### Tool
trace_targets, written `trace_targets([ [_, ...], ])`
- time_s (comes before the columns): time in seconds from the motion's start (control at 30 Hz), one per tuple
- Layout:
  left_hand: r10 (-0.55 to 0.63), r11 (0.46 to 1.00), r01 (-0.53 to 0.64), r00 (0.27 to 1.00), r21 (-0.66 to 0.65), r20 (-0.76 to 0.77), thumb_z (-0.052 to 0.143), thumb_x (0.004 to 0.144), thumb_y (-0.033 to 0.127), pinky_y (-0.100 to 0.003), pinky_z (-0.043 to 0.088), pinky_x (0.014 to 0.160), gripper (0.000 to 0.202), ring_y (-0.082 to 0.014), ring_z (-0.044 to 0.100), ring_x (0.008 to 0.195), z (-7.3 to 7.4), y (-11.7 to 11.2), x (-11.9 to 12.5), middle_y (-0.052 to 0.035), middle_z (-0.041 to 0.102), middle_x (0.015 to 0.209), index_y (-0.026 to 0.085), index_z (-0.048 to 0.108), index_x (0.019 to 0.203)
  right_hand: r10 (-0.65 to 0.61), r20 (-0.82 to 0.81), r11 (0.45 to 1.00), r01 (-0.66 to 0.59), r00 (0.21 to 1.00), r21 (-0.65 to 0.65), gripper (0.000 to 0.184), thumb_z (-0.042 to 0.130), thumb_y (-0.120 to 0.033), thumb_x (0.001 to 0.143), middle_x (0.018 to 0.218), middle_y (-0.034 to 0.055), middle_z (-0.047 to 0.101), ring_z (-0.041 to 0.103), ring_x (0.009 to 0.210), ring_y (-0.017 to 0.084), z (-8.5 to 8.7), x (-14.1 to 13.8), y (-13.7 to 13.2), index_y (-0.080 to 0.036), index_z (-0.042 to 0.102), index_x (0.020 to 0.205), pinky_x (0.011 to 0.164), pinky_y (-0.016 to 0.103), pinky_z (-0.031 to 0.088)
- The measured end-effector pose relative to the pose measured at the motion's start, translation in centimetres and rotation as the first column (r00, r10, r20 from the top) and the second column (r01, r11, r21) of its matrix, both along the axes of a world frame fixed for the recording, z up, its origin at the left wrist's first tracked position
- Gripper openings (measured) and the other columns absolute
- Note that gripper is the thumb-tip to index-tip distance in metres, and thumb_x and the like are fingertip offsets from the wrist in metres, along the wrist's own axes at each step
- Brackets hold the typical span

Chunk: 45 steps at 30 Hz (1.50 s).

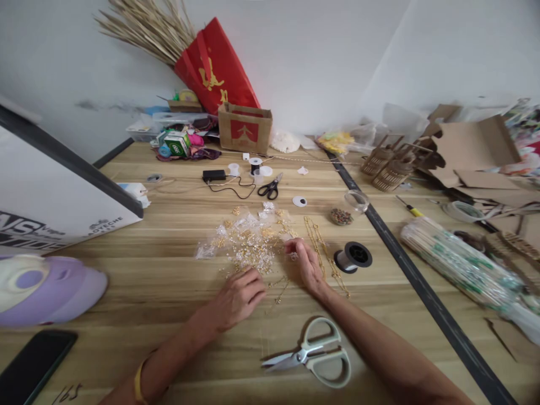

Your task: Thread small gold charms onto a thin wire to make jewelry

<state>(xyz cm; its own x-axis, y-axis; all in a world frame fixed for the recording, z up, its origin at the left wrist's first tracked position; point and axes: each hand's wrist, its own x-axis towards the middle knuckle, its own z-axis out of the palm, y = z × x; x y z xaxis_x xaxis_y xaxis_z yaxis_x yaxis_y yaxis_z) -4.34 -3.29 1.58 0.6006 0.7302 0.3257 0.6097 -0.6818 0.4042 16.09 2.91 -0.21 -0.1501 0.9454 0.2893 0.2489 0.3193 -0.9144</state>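
My left hand [241, 297] rests at the near edge of a pile of small clear and gold beads [253, 250]. Its fingers are curled downward, and the fingertips are hidden behind the hand. On the right side of the pile, my right hand [307, 264] has its fingers bent inward beside a small packet; what they grip, if anything, I cannot make out. A thin gold chain [278, 298] lies between the hands. Longer gold chains [323, 247] stretch out beyond and beside my right hand. Pale-handled scissors [314, 354] lie partly spread near me.
A wire spool [353, 257] stands right of the chains. Behind it is a small tub of coloured beads [341, 216]. Black scissors [270, 187] lie farther back. A phone [37, 365] and a purple-white container [50, 289] are at left; wrapped sticks [459, 264] lie at right.
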Motion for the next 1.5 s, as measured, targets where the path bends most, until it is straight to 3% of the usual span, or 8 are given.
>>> trace_targets([
  [0.17, -0.08, 0.996, 0.075, 0.985, -0.043, -0.153, 0.057, 0.085, 0.026, -0.031, 0.047, 0.077, 0.011, -0.0172, 0.055, 0.083, -0.5, -1.8, 1.0, -0.0049, 0.056, 0.089, 0.016, 0.059, 0.08, 0.053, 0.053, 0.998, -0.054, 0.997, 0.019, 0.031, 0.031, -0.037, 0.095, 0.074, 0.0011, 0.054, 0.052, 0.073, 0.014, 0.9, 0.3, 0.0, -0.018, 0.055, 0.087, 0.07, 0.025, 0.042],
  [0.3, -0.046, 0.998, 0.037, 0.983, -0.055, -0.18, 0.058, 0.084, 0.022, -0.031, 0.047, 0.075, 0.007, -0.0178, 0.054, 0.084, -1.4, -2.9, 1.2, -0.005, 0.055, 0.091, 0.016, 0.057, 0.081, 0.217, 0.293, 0.974, -0.226, 0.931, -0.002, 0.021, 0.042, -0.031, 0.092, 0.077, 0.0014, 0.057, 0.052, 0.069, 0.012, 3.0, 0.7, 0.0, -0.016, 0.055, 0.084, 0.061, 0.021, 0.039],
  [0.37, -0.029, 0.999, 0.024, 0.987, -0.033, -0.159, 0.056, 0.085, 0.02, -0.031, 0.047, 0.075, 0.006, -0.0178, 0.054, 0.084, -1.7, -3.3, 1.2, -0.0053, 0.055, 0.091, 0.016, 0.056, 0.08, 0.298, 0.47, 0.942, -0.334, 0.83, -0.007, 0.016, 0.045, -0.026, 0.09, 0.077, 0.0022, 0.059, 0.052, 0.069, 0.012, 4.2, 1.0, -0.1, -0.016, 0.056, 0.084, 0.062, 0.021, 0.038],
  [0.43, -0.021, 1.0, 0.019, 0.99, -0.015, -0.138, 0.054, 0.086, 0.018, -0.031, 0.046, 0.076, 0.007, -0.0174, 0.053, 0.084, -1.9, -3.5, 1.1, -0.0052, 0.055, 0.09, 0.016, 0.056, 0.08, 0.341, 0.669, 0.912, -0.405, 0.661, -0.064, 0.013, 0.047, -0.022, 0.09, 0.08, 0.0025, 0.061, 0.055, 0.07, 0.013, 5.3, 1.3, -0.3, -0.017, 0.057, 0.084, 0.063, 0.022, 0.037],
  [0.57, -0.009, 1.0, 0.01, 0.995, 0.004, -0.097, 0.054, 0.086, 0.017, -0.03, 0.046, 0.076, 0.007, -0.017, 0.052, 0.085, -1.9, -3.6, 0.8, -0.0055, 0.054, 0.093, 0.016, 0.057, 0.081, 0.347, 0.864, 0.892, -0.414, 0.366, -0.183, 0.015, 0.046, -0.024, 0.091, 0.087, 0.0056, 0.064, 0.06, 0.072, 0.015, 6.4, 1.6, -1.0, -0.016, 0.058, 0.088, 0.061, 0.023, 0.035],
  [0.77, -0.035, 0.999, 0.036, 0.997, 0.014, -0.073, 0.051, 0.087, 0.014, -0.029, 0.045, 0.073, 0.01, -0.0161, 0.051, 0.082, -1.8, -3.4, 0.9, -0.0044, 0.054, 0.089, 0.017, 0.058, 0.081, 0.329, 0.928, 0.881, -0.412, 0.176, -0.234, 0.02, 0.044, -0.028, 0.092, 0.093, 0.0091, 0.065, 0.063, 0.084, 0.021, 5.8, 1.2, -1.5, -0.014, 0.059, 0.091, 0.069, 0.026, 0.04],
  [0.97, -0.067, 0.998, 0.067, 0.991, -0.009, -0.116, 0.048, 0.087, 0.011, -0.028, 0.045, 0.072, 0.015, -0.015, 0.052, 0.077, -1.5, -3.5, 0.8, -0.0037, 0.055, 0.084, 0.016, 0.056, 0.077, 0.283, 0.951, 0.888, -0.407, 0.124, -0.212, 0.019, 0.042, -0.022, 0.092, 0.093, 0.0112, 0.065, 0.063, 0.085, 0.021, 4.8, 0.8, -1.6, -0.014, 0.059, 0.093, 0.07, 0.027, 0.043],
  [1.5, -0.086, 0.996, 0.086, 0.993, -0.004, -0.082, 0.05, 0.088, 0.015, -0.029, 0.048, 0.074, 0.012, -0.0159, 0.054, 0.081, -1.1, -3.8, 0.5, -0.0048, 0.057, 0.086, 0.017, 0.061, 0.085, 0.292, 0.928, 0.893, -0.415, 0.232, -0.177, 0.015, 0.047, -0.024, 0.091, 0.094, 0.0115, 0.064, 0.063, 0.083, 0.021, 5.9, 1.4, -1.7, -0.014, 0.058, 0.092, 0.069, 0.028, 0.043],
])
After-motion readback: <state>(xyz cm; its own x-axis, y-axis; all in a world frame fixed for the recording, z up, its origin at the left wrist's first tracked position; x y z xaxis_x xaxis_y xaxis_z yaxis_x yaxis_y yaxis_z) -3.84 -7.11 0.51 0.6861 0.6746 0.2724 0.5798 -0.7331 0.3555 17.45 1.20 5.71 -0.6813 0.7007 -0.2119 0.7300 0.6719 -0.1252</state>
